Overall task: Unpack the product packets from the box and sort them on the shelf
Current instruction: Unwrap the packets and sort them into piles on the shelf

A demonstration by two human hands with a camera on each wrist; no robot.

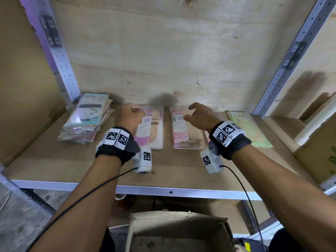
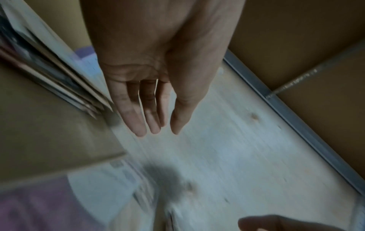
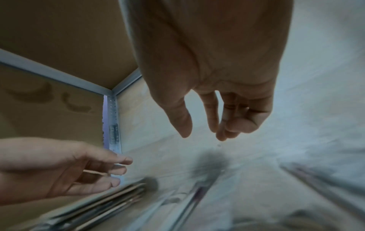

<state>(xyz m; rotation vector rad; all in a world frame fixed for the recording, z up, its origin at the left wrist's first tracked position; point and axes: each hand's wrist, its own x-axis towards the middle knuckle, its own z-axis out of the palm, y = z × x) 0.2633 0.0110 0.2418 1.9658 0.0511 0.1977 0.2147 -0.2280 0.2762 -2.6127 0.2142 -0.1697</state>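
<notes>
Several stacks of flat product packets lie along the back of the wooden shelf [image 1: 54, 160]: a teal-topped stack [image 1: 85, 117] at the left, a pink and purple stack [image 1: 152, 130], a pink stack [image 1: 185, 130] and a green packet [image 1: 249, 130] at the right. My left hand [image 1: 131, 115] hovers over the pink and purple stack with straight fingers [image 2: 138, 121], holding nothing. My right hand [image 1: 198, 113] hovers over the pink stack, its fingers [image 3: 227, 125] relaxed and empty. The open cardboard box [image 1: 180, 231] stands below the shelf; its inside looks bare.
Perforated metal uprights [image 1: 61, 60] [image 1: 283, 70] frame the bay, with a plywood back wall [image 1: 154, 51]. A brown carton wall [image 1: 23, 88] closes the left side. More cartons and a white roll [image 1: 316, 120] sit in the bay to the right. The shelf's front edge is a metal rail [image 1: 163, 191].
</notes>
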